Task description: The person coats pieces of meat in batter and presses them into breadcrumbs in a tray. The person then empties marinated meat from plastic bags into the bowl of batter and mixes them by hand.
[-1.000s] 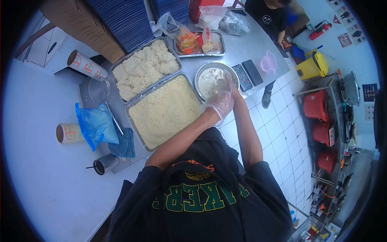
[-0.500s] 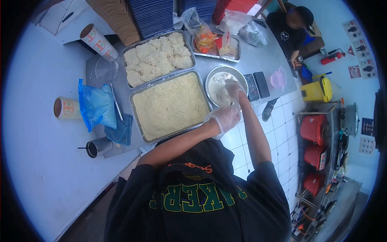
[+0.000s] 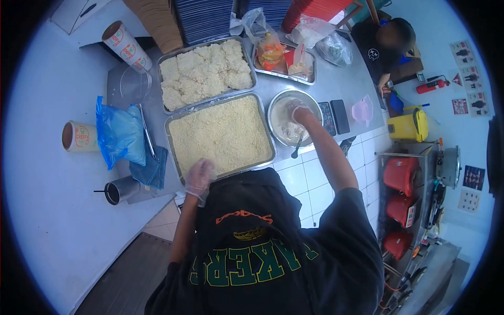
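Crumb tray (image 3: 267, 124) now by gloved left hand (image 3: 199, 177)

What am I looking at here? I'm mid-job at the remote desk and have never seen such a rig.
There is no machine: these are a person's own hands in see-through gloves. One head-worn camera looks forward and down, so the dark shirt fills the bottom of the view.

On the metal table, one tray holds pale crumbs; the tray beyond holds crumb-coated pieces. To their right, a metal bowl holds a whitish mix.

The right hand reaches into the bowl; I can't tell what its fingers grip. The left hand is at the crumb tray's near edge, with nothing visibly held.
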